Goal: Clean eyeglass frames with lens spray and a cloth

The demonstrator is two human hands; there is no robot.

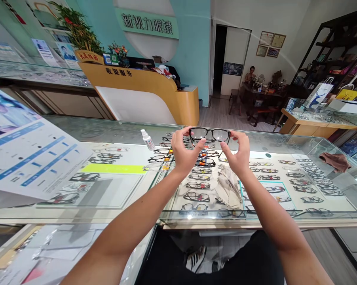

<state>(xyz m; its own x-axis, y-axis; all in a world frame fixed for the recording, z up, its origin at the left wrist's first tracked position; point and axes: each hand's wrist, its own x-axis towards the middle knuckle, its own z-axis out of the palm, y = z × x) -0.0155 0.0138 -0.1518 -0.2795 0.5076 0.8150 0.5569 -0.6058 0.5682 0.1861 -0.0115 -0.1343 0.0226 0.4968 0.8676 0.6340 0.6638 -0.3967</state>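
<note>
A pair of black-framed eyeglasses (209,135) is held up above the glass display counter, lenses facing me. My left hand (184,152) has its fingers closed on the left side of the frame. On the other side, my right hand (237,152) grips the frame near its right hinge. Below and left of my left hand, several pairs of eyeglasses (160,158) lie on the glass top. A white spray bottle (148,140) stands upright to their left. Between my forearms, a crumpled beige cloth (228,188) rests on the counter.
Rows of eyeglasses (300,182) fill the display counter on the right. A brown cloth (335,162) lies at its far right. A large printed card (33,154) stands at the left. Beyond are a yellow cashier desk (154,88) and a person (250,75) seated at a dark table.
</note>
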